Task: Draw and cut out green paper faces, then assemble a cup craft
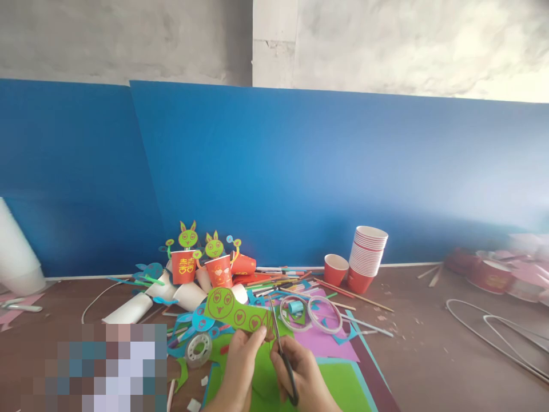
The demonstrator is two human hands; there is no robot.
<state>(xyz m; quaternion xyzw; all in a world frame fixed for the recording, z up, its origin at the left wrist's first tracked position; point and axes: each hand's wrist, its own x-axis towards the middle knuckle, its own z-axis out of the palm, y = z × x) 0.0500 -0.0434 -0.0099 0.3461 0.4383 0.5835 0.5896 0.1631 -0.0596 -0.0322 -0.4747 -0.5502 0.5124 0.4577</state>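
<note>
My left hand (241, 361) pinches a strip of green paper (240, 318) near its right end. Drawn on the strip are a round face with heart eyes and several circles with hearts in them. My right hand (300, 366) is closed round the dark handles of a pair of scissors (283, 356), whose blades point up beside the strip's right end. Whether the blades touch the paper I cannot tell. Under both hands lie green paper sheets (343, 382). A roll of clear tape (198, 350) rests left of my left hand.
Red paper cups with green rabbit heads (186, 266) stand at the back left. A cup stack (368, 257) and a single cup (335, 269) stand right of centre. Two tape rings (325, 314) lie on purple paper (337, 346). A blue panel (300, 171) borders the table.
</note>
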